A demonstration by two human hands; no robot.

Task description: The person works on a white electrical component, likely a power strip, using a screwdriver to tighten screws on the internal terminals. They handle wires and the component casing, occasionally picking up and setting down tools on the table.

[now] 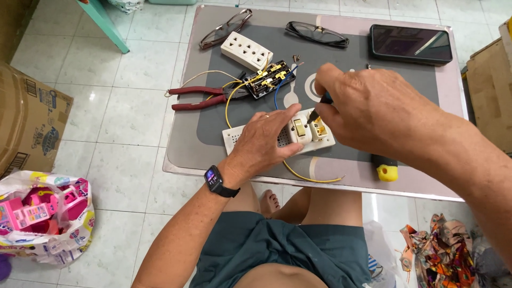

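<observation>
Head view: left hand (266, 140) fingers press the white switch plate (298, 133) flat; right hand (368, 109) grips a screwdriver (316, 113) at its brass terminal; yellow wire (314, 178) loose, black socket module (268, 79) lies unmounted.

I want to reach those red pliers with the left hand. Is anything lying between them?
Yes. The yellow wire loops across the table between the left hand, resting on the white switch plate, and the red-handled pliers.

The left hand (264, 140) lies flat, palm down, while the right hand (368, 109) hovers above, fingers (322, 106) pinched together.
</observation>
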